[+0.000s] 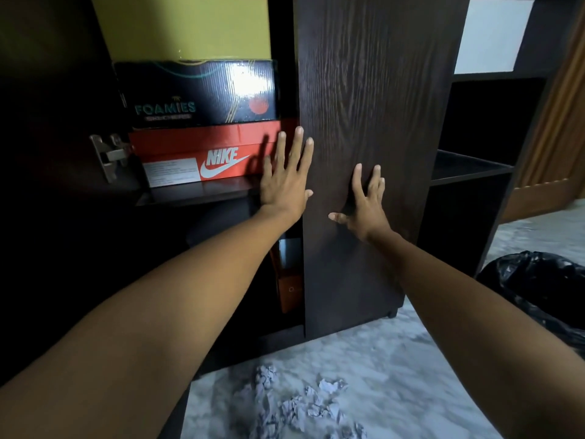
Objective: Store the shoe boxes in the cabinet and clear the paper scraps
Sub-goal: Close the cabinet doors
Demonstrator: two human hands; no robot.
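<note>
Three shoe boxes are stacked on a shelf inside the dark cabinet: a red Nike box (196, 153) at the bottom, a dark Foamies box (196, 93) on it, a yellow-green box (183, 26) on top. An orange box (289, 280) stands on edge in the lower compartment. My left hand (286, 175) lies flat with straight fingers at the left edge of the dark wooden cabinet door (373, 90). My right hand (364, 204) presses the door face with spread fingers. Several crumpled paper scraps (300, 403) lie on the marble floor below.
A black bin bag (538, 289) sits at the right on the floor. Open dark shelves (468, 166) stand to the right of the door, with a brown wooden door (557, 137) beyond. A metal hinge (109, 156) is fixed on the cabinet's left side.
</note>
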